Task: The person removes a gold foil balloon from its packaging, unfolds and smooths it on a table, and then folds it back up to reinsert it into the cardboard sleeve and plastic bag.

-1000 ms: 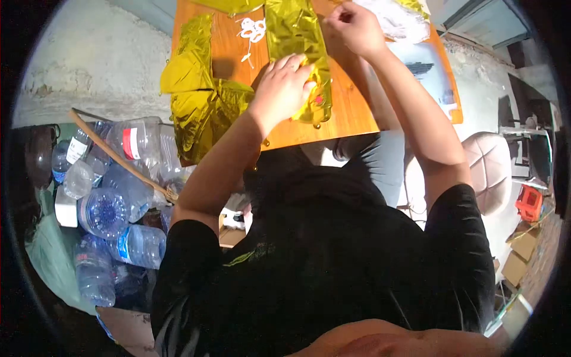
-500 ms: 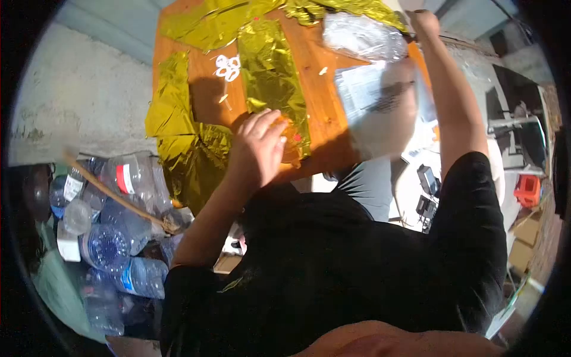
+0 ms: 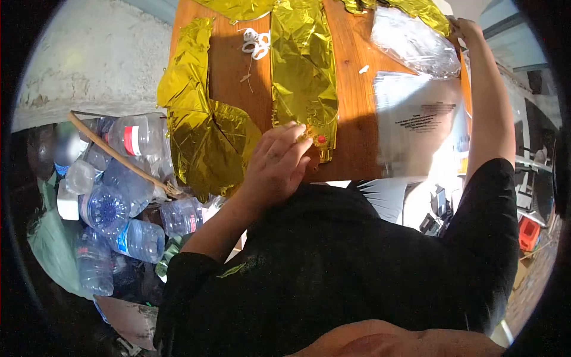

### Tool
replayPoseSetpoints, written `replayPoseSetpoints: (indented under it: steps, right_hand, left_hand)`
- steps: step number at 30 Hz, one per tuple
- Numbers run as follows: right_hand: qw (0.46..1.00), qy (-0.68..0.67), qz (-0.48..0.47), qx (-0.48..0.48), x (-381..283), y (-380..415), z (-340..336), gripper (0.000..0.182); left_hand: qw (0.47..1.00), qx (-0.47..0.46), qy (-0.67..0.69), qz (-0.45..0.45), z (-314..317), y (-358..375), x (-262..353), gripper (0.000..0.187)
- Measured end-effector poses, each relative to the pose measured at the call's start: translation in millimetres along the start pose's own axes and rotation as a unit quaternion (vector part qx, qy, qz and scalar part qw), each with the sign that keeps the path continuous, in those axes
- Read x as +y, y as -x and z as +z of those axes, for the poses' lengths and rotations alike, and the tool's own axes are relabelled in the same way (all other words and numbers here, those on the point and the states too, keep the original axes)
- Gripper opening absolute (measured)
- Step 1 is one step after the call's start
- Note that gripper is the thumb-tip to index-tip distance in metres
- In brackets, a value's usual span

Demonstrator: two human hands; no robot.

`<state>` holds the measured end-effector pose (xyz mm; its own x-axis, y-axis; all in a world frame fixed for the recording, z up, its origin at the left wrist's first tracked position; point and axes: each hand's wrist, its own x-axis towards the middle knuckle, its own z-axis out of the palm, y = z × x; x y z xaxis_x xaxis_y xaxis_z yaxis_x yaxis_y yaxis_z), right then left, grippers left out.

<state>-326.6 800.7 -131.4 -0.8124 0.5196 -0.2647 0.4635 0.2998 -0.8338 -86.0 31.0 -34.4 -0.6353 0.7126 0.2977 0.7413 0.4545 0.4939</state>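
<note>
My left hand point(image 3: 279, 157) rests at the near end of a flat strip of gold foil point(image 3: 303, 65), which looks like an uninflated balloon. Its fingers are slightly bent over the foil, the thumb apart from them, beside a small red spot. At the far right corner of the table, my right hand point(image 3: 468, 28) is closed by the end of another gold foil piece point(image 3: 425, 15); what its fingers hold is hidden. An angled gold foil piece point(image 3: 202, 140) hangs over the table's left edge. White plastic rings point(image 3: 256, 44) lie between these foils.
On the wooden table point(image 3: 355, 119) lie a crumpled clear plastic bag point(image 3: 413, 44) and a flat clear bag with printed text point(image 3: 419, 125). Several plastic bottles point(image 3: 107, 205) are piled at the left, with a wooden stick point(image 3: 119, 153) across them. A red object point(image 3: 528, 233) stands far right.
The view has shifted, so the table sits further right and higher. My left hand stays at the strip's near end, my right at the far corner. The printed bag, blurred before, is now sharp.
</note>
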Motion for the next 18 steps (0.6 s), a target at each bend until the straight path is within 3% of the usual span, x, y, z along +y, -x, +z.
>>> replayPoseSetpoints:
  steps: [3, 6, 11, 13, 17, 18]
  right_hand:
    - [0.994, -0.078, -0.008, 0.083, -22.8, 39.5, 16.5, 0.025]
    - [0.999, -0.046, -0.008, 0.015, -4.7, 7.4, -15.3, 0.019]
    - [0.985, -0.129, 0.064, 0.092, -75.5, 95.6, -15.6, 0.019]
    - [0.979, -0.146, 0.082, 0.114, -116.7, 158.5, 14.1, 0.020]
    - [0.945, -0.278, -0.099, 0.143, -55.0, 78.2, -138.5, 0.017]
    - [0.928, -0.310, -0.145, 0.149, -69.5, 99.0, -128.1, 0.017]
  left_hand:
    - [0.999, 0.004, -0.032, -0.008, 2.7, -7.9, 0.2, 0.042]
    - [0.999, 0.007, -0.053, 0.004, 7.2, -15.4, -1.0, 0.046]
    - [0.998, 0.017, -0.058, 0.002, 19.0, -24.0, -0.2, 0.054]
    - [0.998, 0.007, -0.055, -0.002, 20.9, -23.4, -0.5, 0.056]
    - [0.997, -0.016, -0.074, -0.022, 9.6, -18.4, 10.1, 0.061]
    - [0.997, -0.020, -0.076, -0.030, 7.1, -17.0, 13.2, 0.062]
